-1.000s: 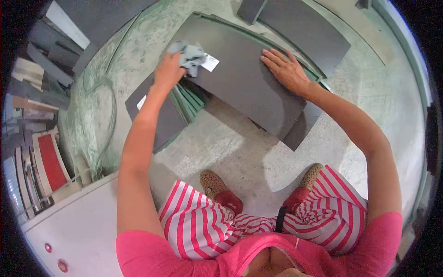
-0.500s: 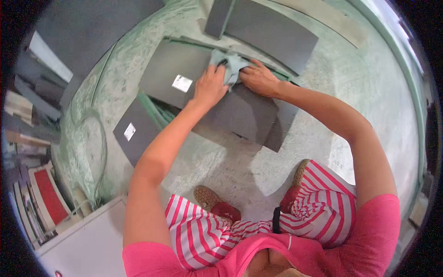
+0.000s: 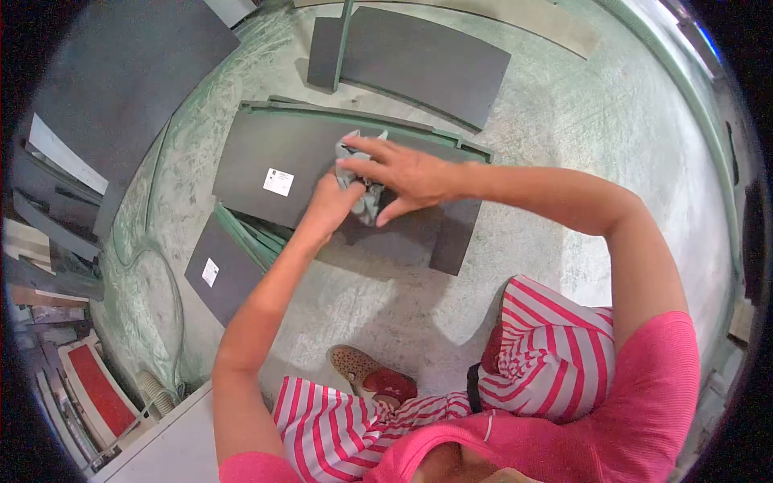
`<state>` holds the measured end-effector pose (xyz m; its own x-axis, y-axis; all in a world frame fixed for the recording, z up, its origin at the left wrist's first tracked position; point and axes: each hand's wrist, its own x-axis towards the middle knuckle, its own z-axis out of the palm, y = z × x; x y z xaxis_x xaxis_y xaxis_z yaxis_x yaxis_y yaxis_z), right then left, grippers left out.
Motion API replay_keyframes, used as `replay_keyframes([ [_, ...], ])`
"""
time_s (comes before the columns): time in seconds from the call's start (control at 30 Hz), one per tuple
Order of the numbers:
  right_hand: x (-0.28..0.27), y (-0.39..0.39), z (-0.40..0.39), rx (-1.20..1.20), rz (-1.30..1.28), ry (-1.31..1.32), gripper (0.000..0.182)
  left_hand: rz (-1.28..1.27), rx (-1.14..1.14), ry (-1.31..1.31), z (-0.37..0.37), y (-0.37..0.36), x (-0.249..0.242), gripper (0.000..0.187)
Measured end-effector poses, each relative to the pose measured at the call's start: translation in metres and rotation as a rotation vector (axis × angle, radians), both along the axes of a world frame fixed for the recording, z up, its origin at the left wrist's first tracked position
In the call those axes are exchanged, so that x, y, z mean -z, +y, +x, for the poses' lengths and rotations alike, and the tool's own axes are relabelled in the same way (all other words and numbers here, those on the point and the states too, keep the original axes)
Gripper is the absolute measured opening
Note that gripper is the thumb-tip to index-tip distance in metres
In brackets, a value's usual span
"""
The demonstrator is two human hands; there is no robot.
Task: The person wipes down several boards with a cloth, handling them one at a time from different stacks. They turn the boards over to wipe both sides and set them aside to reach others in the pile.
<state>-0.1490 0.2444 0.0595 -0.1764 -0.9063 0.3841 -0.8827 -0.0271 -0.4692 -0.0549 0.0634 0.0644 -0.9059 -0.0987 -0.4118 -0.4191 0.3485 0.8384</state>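
A crumpled grey-green cloth (image 3: 366, 201) is bunched between my hands, above a stack of dark grey panels (image 3: 250, 153) with green edges. My left hand (image 3: 330, 205) grips its left side, the thumb pressed on it. My right hand (image 3: 407, 177) is on the right of the cloth, thumb and fingers spread around it, fingertips touching its upper part. A white label (image 3: 278, 182) is stuck on the top panel, left of my hands. Under the stack, a lower panel (image 3: 229, 286) sticks out with a second white label (image 3: 210, 272).
More dark panels (image 3: 427, 60) lie on the floor beyond the stack, with an upright green-edged strip (image 3: 343, 48). A large dark sheet (image 3: 121, 80) is at the upper left. A hose (image 3: 177, 298) runs along the left floor. A white surface (image 3: 169, 439) is at the lower left.
Both hands and the cloth have moved nearer to me over the panels. The cloth is more bunched, and my right hand's fingers have spread around it. The view has shifted.
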Motion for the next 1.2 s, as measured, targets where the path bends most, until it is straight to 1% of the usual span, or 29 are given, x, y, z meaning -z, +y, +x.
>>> replay_keyframes([
  [0.03,0.001,-0.005,0.007,0.068,0.040,-0.173,0.071,0.302,-0.073,-0.019,-0.004,0.005,0.001,0.036],
  [0.07,0.001,-0.009,0.010,0.136,0.078,-0.346,0.070,0.301,-0.069,-0.022,-0.008,0.005,0.004,0.036],
  [0.13,-0.006,-0.012,-0.007,0.156,0.054,-0.341,0.068,0.573,-0.111,0.004,-0.018,0.003,0.007,0.031],
  [0.17,-0.014,-0.011,-0.020,0.163,0.085,-0.291,0.067,0.473,-0.073,0.054,-0.022,0.001,0.004,0.044],
  [0.2,-0.019,-0.012,-0.034,0.170,0.116,-0.242,0.066,0.473,-0.074,0.052,-0.030,0.001,0.001,0.044],
  [0.27,-0.016,0.001,-0.073,0.328,0.098,-0.082,0.062,-0.214,0.065,0.423,-0.043,-0.004,-0.002,0.057],
  [0.3,-0.002,0.013,-0.101,0.424,0.109,-0.001,0.062,-0.216,0.062,0.420,-0.043,-0.008,0.000,0.057],
  [0.33,0.019,0.029,-0.128,0.521,0.117,0.080,0.062,-0.505,0.079,0.507,-0.042,-0.014,0.007,0.062],
  [0.37,0.039,0.047,-0.152,0.660,0.245,0.085,0.062,-0.796,0.098,0.589,-0.041,-0.020,0.015,0.067],
  [0.4,0.062,0.066,-0.170,0.799,0.372,0.090,0.062,-0.804,0.099,0.588,-0.039,-0.025,0.027,0.067],
  [0.47,0.113,0.097,-0.185,1.011,0.569,-0.012,0.066,-1.009,0.077,0.468,-0.032,-0.039,0.055,0.069],
  [0.5,0.121,0.090,-0.180,1.005,0.562,-0.010,0.066,-1.016,0.071,0.467,-0.031,-0.042,0.062,0.069],
  [0.57,0.133,0.079,-0.156,0.924,0.468,0.209,0.068,-1.050,0.100,0.417,-0.029,-0.042,0.074,0.067],
  [0.6,0.128,0.071,-0.156,0.924,0.474,0.213,0.068,-1.043,0.097,0.419,-0.028,-0.038,0.069,0.067],
  [0.67,0.135,0.034,-0.156,0.720,0.326,0.291,0.064,-1.050,0.106,0.437,-0.029,-0.038,0.069,0.064],
  [0.73,0.124,-0.008,-0.169,0.656,0.319,0.283,0.059,-1.052,0.109,0.436,-0.029,-0.039,0.068,0.064],
  [0.8,0.131,-0.045,-0.199,0.581,0.264,0.240,0.056,-1.047,0.109,0.444,-0.032,-0.038,0.065,0.064],
  [0.83,0.105,-0.051,-0.208,0.590,0.275,0.256,0.056,-1.034,0.108,0.432,-0.029,-0.030,0.040,0.064],
  [0.93,0.104,-0.088,-0.244,0.533,0.307,0.245,0.051,-1.034,0.101,0.410,-0.032,-0.026,0.036,0.065],
  [1.0,0.104,-0.102,-0.269,0.559,0.342,0.199,0.055,-1.029,0.118,0.346,-0.034,-0.025,0.031,0.066],
  [1.03,0.100,-0.107,-0.280,0.599,0.404,0.215,0.054,-1.031,0.121,0.368,-0.035,-0.026,0.033,0.066],
  [1.07,0.071,-0.097,-0.292,0.653,0.469,0.226,0.055,-1.007,0.115,0.358,-0.035,-0.018,0.014,0.066],
  [1.1,0.070,-0.097,-0.306,0.703,0.518,0.230,0.055,-0.993,0.119,0.375,-0.035,-0.017,0.012,0.066],
  [1.13,0.081,-0.094,-0.330,0.794,0.506,0.196,0.056,-0.984,0.121,0.392,-0.034,-0.018,0.010,0.067],
  [1.17,0.088,-0.082,-0.355,0.824,0.480,0.147,0.058,-0.986,0.108,0.373,-0.035,-0.018,0.010,0.067],
  [1.2,0.074,-0.069,-0.357,0.892,0.435,0.179,0.047,-0.989,0.114,0.359,-0.036,-0.017,0.010,0.067],
])
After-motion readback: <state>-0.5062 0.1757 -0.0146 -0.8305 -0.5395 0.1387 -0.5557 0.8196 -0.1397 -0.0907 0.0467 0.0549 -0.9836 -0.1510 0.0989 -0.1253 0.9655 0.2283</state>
